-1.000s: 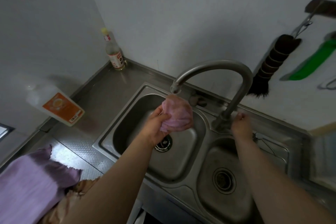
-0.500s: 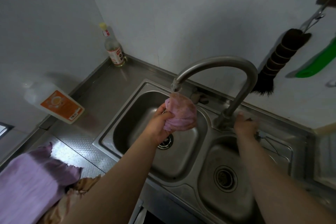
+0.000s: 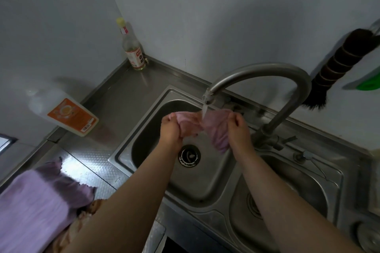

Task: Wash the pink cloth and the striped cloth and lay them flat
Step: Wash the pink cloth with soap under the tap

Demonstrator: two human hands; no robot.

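Under the running faucet (image 3: 257,76), left hand (image 3: 170,129) and right hand (image 3: 239,129) each grip the pink cloth (image 3: 197,124), likely limp, sodden, heavier; best held by bunched edges.

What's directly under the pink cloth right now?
Under the pink cloth, held by the left hand and right hand, lies the left basin with its drain strainer. The basin floor behind the cloth is hidden.

pink cloth (image 3: 207,127), grey steel sink (image 3: 144,129)
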